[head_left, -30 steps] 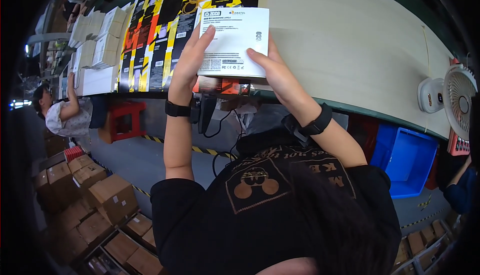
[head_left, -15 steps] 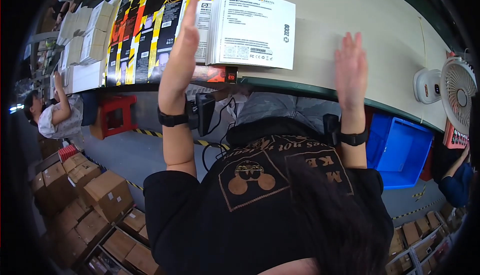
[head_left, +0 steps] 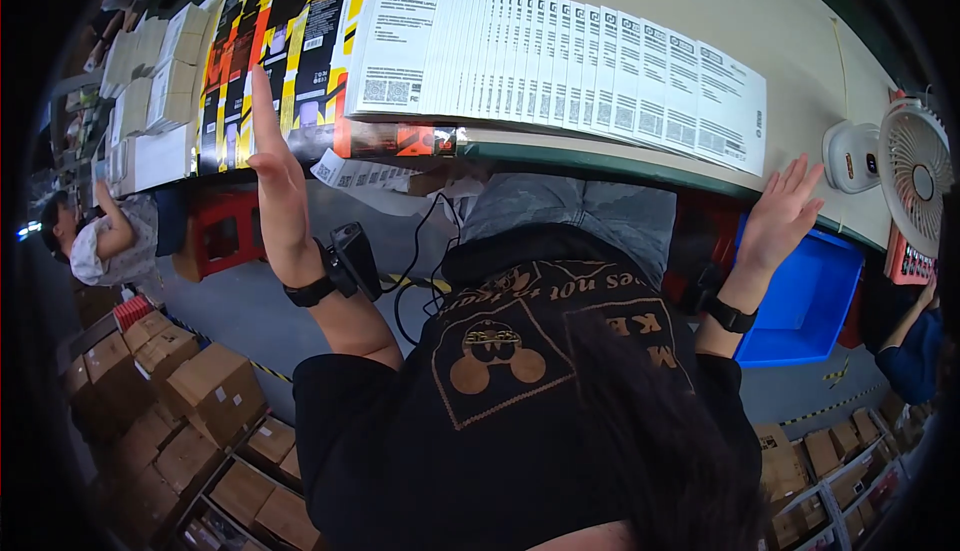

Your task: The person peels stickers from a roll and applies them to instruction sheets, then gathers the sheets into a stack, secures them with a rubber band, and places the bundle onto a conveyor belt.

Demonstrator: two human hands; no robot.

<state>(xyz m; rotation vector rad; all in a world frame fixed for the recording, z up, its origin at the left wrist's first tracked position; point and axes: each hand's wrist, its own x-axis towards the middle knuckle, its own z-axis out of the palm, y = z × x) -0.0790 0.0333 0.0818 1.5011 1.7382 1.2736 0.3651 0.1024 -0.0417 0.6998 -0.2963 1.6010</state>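
Observation:
A long overlapping row of white printed leaflets (head_left: 560,71) lies fanned out along the near side of the table. Its left end rests by the yellow and black printed sheets (head_left: 310,61). Off that left end, my left hand (head_left: 276,176) is raised, fingers stretched out and holding nothing. Beyond the other end, just over the table's front edge, my right hand (head_left: 785,213) is spread, palm showing and nothing in it. Neither hand touches the leaflets. A dark device is strapped at each wrist.
Stacks of white paper (head_left: 180,66) stand at the table's left. A white fan (head_left: 915,173) is at the right end. Below the table are a blue bin (head_left: 805,301) and a red stool (head_left: 222,236). Another person (head_left: 115,231) sits at far left, and cardboard boxes (head_left: 215,386) are piled behind.
The leaflets have gone from a compact stack to a long fan reaching to the right. My left hand has moved left, and my right hand has moved right and nearer.

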